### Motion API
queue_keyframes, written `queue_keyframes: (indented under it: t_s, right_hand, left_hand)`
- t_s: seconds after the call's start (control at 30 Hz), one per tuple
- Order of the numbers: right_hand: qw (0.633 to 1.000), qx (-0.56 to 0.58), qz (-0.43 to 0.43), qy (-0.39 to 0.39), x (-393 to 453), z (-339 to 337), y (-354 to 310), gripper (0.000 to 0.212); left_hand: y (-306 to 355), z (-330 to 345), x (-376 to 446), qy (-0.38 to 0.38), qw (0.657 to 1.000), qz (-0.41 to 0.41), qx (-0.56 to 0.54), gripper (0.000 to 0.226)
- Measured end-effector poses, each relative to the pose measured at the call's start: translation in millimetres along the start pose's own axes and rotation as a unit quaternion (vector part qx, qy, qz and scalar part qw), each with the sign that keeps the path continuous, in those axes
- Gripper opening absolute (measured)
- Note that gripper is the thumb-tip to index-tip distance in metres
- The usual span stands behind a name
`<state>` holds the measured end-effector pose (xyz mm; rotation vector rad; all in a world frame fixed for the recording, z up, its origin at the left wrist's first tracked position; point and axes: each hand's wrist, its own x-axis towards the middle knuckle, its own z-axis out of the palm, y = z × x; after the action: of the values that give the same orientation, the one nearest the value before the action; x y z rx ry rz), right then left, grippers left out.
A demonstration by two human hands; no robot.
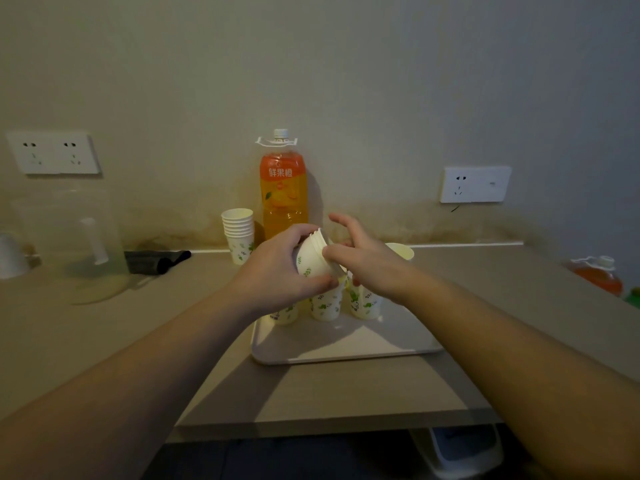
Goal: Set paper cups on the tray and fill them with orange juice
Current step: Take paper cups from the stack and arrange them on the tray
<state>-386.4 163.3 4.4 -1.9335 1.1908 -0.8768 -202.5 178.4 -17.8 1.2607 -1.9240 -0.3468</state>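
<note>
Left hand (277,268) gripped tilted stack of white leaf-printed paper cups (311,258); right hand (360,261) pinched its rim, apparently peeling one free for pale rectangular tray (346,351).

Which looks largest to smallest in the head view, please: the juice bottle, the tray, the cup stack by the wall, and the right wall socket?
1. tray, nearest the camera, so partly perspective
2. juice bottle
3 and 4. right wall socket and cup stack by the wall look alike; no ranking.
</note>
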Motion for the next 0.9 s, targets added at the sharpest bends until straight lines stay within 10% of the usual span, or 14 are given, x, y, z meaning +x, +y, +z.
queue_keyframes:
  t_s: [0.9]
  right_hand:
    - [0.984,0.057,0.005,0.17,-4,-79,16,0.083]
  left_hand:
    - [-6,8,13,0.091,0.989,-0.064,-0.094,0.08]
